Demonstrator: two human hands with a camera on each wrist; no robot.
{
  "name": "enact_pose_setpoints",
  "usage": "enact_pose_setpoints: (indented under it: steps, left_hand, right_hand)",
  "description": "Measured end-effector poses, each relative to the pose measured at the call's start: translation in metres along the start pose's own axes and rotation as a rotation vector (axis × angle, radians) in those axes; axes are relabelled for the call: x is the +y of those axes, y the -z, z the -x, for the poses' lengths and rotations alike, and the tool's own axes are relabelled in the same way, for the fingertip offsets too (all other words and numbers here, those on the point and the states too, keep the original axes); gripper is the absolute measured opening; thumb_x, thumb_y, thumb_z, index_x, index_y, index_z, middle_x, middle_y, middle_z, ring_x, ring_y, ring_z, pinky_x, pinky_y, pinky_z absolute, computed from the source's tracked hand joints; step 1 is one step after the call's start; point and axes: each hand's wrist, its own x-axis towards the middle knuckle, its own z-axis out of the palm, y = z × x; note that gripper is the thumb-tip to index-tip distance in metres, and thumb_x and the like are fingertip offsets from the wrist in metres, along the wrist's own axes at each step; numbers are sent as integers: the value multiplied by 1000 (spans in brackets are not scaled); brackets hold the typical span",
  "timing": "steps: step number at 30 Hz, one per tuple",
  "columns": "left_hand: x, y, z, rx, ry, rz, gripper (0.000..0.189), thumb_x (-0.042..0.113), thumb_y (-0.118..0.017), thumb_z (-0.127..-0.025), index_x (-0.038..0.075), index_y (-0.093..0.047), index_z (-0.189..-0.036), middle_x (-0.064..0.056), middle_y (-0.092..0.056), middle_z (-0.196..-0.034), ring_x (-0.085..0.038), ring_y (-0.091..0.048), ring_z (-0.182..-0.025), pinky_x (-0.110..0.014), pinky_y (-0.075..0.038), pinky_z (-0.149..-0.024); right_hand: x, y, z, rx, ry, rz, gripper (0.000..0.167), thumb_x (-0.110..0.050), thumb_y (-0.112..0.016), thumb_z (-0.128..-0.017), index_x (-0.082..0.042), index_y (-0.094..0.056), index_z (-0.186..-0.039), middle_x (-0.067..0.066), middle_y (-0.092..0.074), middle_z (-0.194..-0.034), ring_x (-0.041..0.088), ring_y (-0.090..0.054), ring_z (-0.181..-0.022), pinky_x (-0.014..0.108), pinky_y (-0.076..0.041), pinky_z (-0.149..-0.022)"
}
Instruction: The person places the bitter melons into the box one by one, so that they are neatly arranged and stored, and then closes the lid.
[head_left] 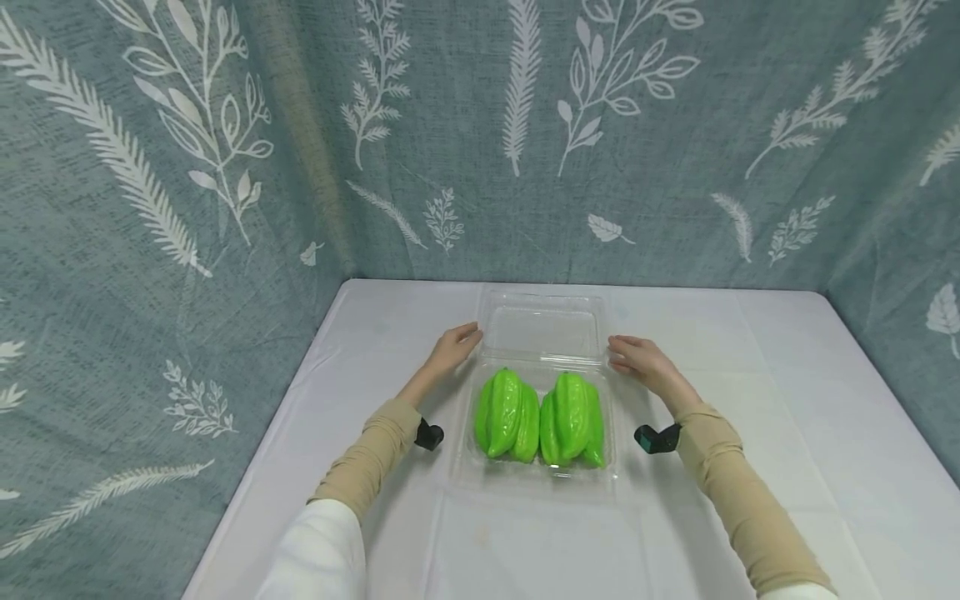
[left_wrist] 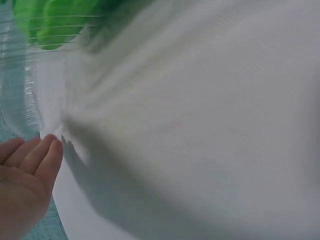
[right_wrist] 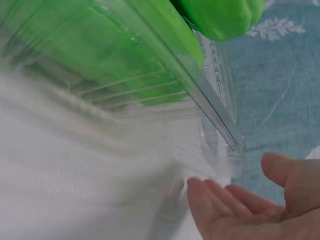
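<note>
A clear plastic clamshell box [head_left: 459, 471] sits on the white table with its lid [head_left: 543, 329] folded back, away from the person. Two bright green star fruits, the left one [head_left: 506, 415] and the right one [head_left: 573, 417], lie side by side in its base. Beside the lid's left edge is my left hand [head_left: 454, 345], fingers extended and holding nothing. My right hand [head_left: 641, 360] is at the opposite side, near the hinge, its fingers loosely bent and its palm bare. In the right wrist view the box wall [right_wrist: 220, 125] rises just past the fingertips.
White cloth covers the table [head_left: 525, 542]. A grey-green curtain [head_left: 480, 217] with white leaf prints hangs behind it and along both sides. Black wrist cameras, one on the left [head_left: 429, 435] and one on the right [head_left: 657, 439], stick out inward below the hands.
</note>
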Motion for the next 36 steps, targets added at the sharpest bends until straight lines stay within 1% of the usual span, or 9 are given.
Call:
enact_pose_setpoints:
  steps: [6, 8, 12, 15, 17, 19, 24, 30, 36]
  left_hand:
    - [0, -1, -7, -47, 14, 15, 54, 29, -40, -101, -3, -34, -144, -23, -42, -144, -34, -52, -126, -40, -48, -105]
    - [-4, -1, -7, -40, -39, 15, 54, 29, -43, -100, -3, -36, -143, -22, -46, -142, -32, -52, -126, -39, -48, -104]
    - [-43, -6, -38, 27, -206, 84, 55, 33, -53, -96, 2, -43, -140, -14, -55, -136, -24, -55, -124, -31, -54, -96]
    - [-42, -8, -40, 96, -238, 183, 50, 22, -57, -94, 0, -46, -137, -17, -54, -136, -29, -55, -123, -35, -52, -99]
    - [-16, -5, -18, 132, -204, 218, 46, 8, -57, -93, -5, -45, -135, -24, -49, -138, -39, -51, -125, -42, -48, -104]
    - [1, -2, 0, 161, -237, 273, 43, 0, -55, -91, -10, -45, -132, -29, -47, -137, -43, -51, -123, -41, -48, -103]
    - [21, 7, 37, 153, -287, 384, 32, -8, -56, -89, -14, -51, -119, -29, -50, -133, -42, -54, -120, -27, -52, -98]
    - [5, 9, 53, 149, -321, 330, 12, -9, -54, -88, -17, -58, -96, -30, -59, -122, -27, -62, -111, -14, -53, -88]
    - [-10, 2, 70, 86, -288, 347, 23, 2, -48, -95, -16, -61, -100, -28, -58, -126, -34, -55, -122, -26, -47, -101]
  right_hand:
    - [3, -2, -6, -9, 16, 1, 57, -18, -39, -102, 7, -17, -148, 27, -27, -152, 24, -47, -129, 31, -39, -113]
    - [3, -4, -6, 9, 36, 18, 56, -16, -41, -101, 6, -20, -148, 27, -30, -150, 20, -49, -124, 28, -43, -108]
    - [3, -4, -3, 61, 102, 52, 56, -10, -45, -98, 5, -23, -147, 27, -31, -149, 31, -43, -132, 35, -42, -111]
    - [4, -5, 0, 138, 182, 127, 55, -8, -50, -96, 4, -30, -145, 26, -34, -149, 38, -38, -135, 43, -39, -113]
    - [6, -5, 3, 202, 257, 202, 51, -8, -54, -94, 4, -37, -141, 26, -38, -146, 40, -43, -131, 44, -43, -109]
    - [8, -4, 6, 254, 355, 249, 45, -6, -57, -92, 5, -43, -134, 25, -44, -141, 40, -49, -126, 43, -47, -105]
    - [22, -4, 18, 326, 652, 342, 26, 1, -63, -88, 6, -54, -112, 24, -56, -130, 40, -60, -112, 39, -53, -95]
    - [40, -3, 35, 416, 888, 552, 19, 4, -69, -81, 1, -64, -100, 18, -67, -116, 34, -64, -104, 43, -56, -87]
    - [57, -2, 49, 384, 984, 731, 19, 6, -72, -77, -8, -68, -89, 13, -68, -117, 30, -66, -104, 42, -56, -85]
